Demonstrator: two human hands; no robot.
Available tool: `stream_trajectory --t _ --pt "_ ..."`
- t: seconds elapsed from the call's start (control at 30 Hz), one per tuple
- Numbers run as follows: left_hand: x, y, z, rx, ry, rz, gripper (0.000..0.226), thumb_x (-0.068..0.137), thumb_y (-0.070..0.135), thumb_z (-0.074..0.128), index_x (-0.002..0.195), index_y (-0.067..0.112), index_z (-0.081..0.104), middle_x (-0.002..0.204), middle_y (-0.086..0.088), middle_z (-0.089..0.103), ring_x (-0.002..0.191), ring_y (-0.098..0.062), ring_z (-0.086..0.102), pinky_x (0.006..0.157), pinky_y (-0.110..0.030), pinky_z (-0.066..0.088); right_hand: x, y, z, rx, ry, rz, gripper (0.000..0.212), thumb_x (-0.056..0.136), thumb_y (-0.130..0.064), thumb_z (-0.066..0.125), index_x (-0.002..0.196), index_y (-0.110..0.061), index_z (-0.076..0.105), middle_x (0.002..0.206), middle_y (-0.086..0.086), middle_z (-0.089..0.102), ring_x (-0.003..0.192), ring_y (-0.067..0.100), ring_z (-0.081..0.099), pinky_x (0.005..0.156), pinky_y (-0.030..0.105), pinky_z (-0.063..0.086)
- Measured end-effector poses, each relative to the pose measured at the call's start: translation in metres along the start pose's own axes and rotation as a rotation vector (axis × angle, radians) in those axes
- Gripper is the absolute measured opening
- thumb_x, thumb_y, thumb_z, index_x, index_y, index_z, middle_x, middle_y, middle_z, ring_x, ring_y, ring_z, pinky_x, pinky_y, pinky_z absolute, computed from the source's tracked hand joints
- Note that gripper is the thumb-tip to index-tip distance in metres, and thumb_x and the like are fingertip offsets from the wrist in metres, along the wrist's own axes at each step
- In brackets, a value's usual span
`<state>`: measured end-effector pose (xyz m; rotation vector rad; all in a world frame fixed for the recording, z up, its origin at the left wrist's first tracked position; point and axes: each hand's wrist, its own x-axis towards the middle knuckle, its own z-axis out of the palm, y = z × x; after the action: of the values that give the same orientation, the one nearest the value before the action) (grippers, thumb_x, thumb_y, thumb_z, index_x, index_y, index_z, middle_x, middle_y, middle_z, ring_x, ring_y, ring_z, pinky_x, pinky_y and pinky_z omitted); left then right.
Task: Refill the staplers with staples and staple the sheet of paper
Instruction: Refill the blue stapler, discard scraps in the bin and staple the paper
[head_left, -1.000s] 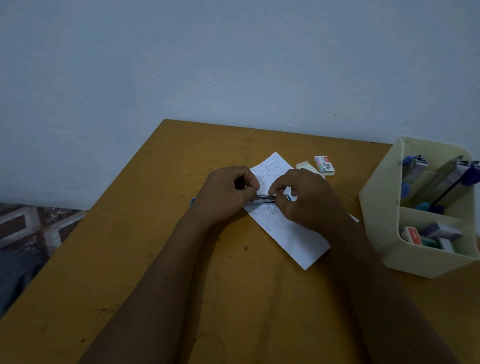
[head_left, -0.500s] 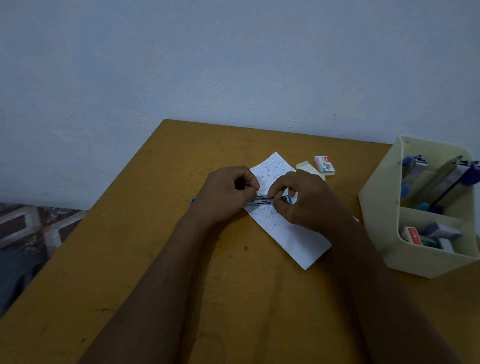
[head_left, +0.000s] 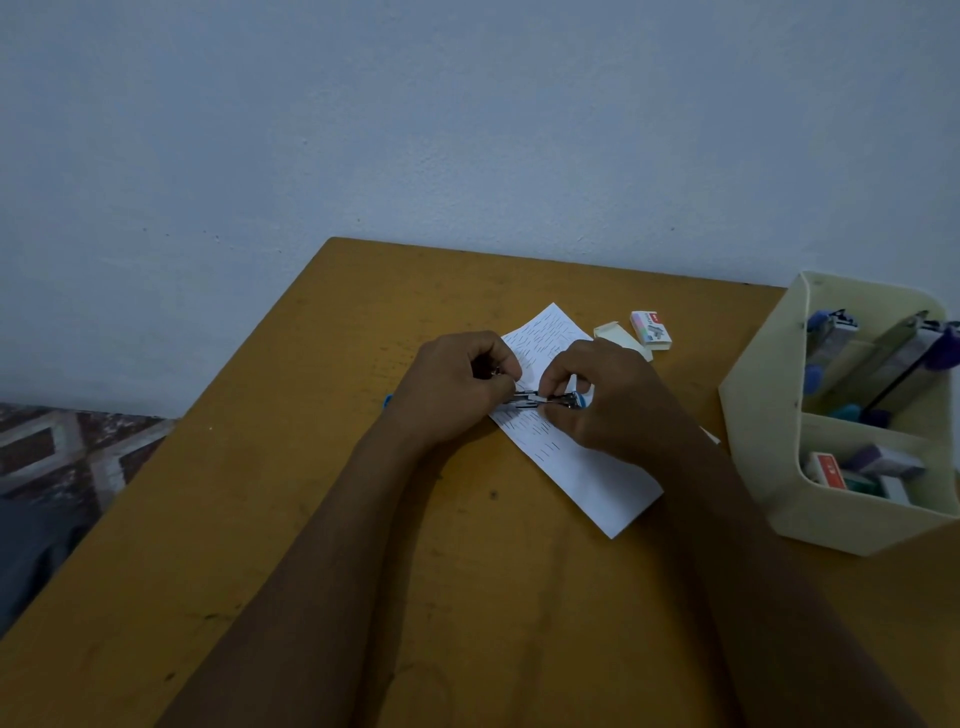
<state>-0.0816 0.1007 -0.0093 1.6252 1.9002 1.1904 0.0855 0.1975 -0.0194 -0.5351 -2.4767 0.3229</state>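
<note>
A small blue stapler (head_left: 550, 400) lies across the white sheet of paper (head_left: 592, 467), which is covered with many staples. My left hand (head_left: 452, 387) grips the stapler's left part; a blue end pokes out by that wrist. My right hand (head_left: 608, 397) pinches the metal part at the stapler's right end with thumb and fingertips. Whether a staple strip is between the fingers is hidden. A small staple box (head_left: 651, 327) and its pale inner tray (head_left: 621, 338) lie just behind the paper.
The brown wooden table (head_left: 322, 519) ends at a pale wall behind. On the right stands a cream organiser (head_left: 753, 415) holding other staplers (head_left: 883, 358) in the rear compartment and several staple boxes (head_left: 862, 470) in the front one.
My right hand's fingers have shifted slightly along the stapler's metal part; the left hand and the paper stay where they were.
</note>
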Motion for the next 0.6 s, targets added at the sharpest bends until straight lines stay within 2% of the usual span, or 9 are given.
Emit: stream_trajectory --t 0.1,0.33,0.5,0.6 --pt "0.0006 -0.0008 0.0001 0.001 -0.002 0.004 0.013 0.083 0.008 0.064 0.081 0.02 0.069 0.081 0.013 0.065 0.072 0.002 0.057 0.057 -0.007 0.043 0.0004 0.0015 0.0019 0.011 0.013 0.001 0.014 0.071 -0.028 0.07 0.076 -0.015 0.068 0.075 0.0 0.066 0.067 0.007 0.046 0.059 0.024 0.041" --pt "0.0 -0.0002 -0.0003 -0.003 -0.002 0.011 0.012 0.083 0.008 0.064 0.082 0.019 0.069 0.081 0.013 0.065 0.069 0.006 0.055 0.056 -0.005 0.041 0.0016 0.0004 0.0045 0.051 0.004 0.026 0.005 0.073 -0.02 0.07 0.076 -0.016 0.068 0.075 -0.001 0.067 0.068 0.008 0.05 0.063 0.025 0.042" --pt "0.0004 -0.0015 0.0 -0.003 -0.008 0.007 0.012 0.084 0.009 0.063 0.083 0.019 0.069 0.082 0.012 0.066 0.073 0.001 0.058 0.056 -0.007 0.043 0.0043 -0.0022 0.004 0.054 -0.021 0.042 0.005 0.076 -0.014 0.069 0.079 -0.016 0.072 0.079 -0.001 0.07 0.065 -0.004 0.045 0.065 0.011 0.031" --pt "0.0001 -0.0026 -0.0007 -0.015 -0.003 0.002 0.012 0.083 0.008 0.064 0.083 0.018 0.07 0.082 0.011 0.066 0.072 0.001 0.058 0.057 -0.008 0.043 0.0037 -0.006 0.0058 0.039 0.011 0.028 0.008 0.076 -0.019 0.066 0.079 -0.015 0.071 0.077 -0.002 0.07 0.066 0.001 0.048 0.067 0.01 0.032"
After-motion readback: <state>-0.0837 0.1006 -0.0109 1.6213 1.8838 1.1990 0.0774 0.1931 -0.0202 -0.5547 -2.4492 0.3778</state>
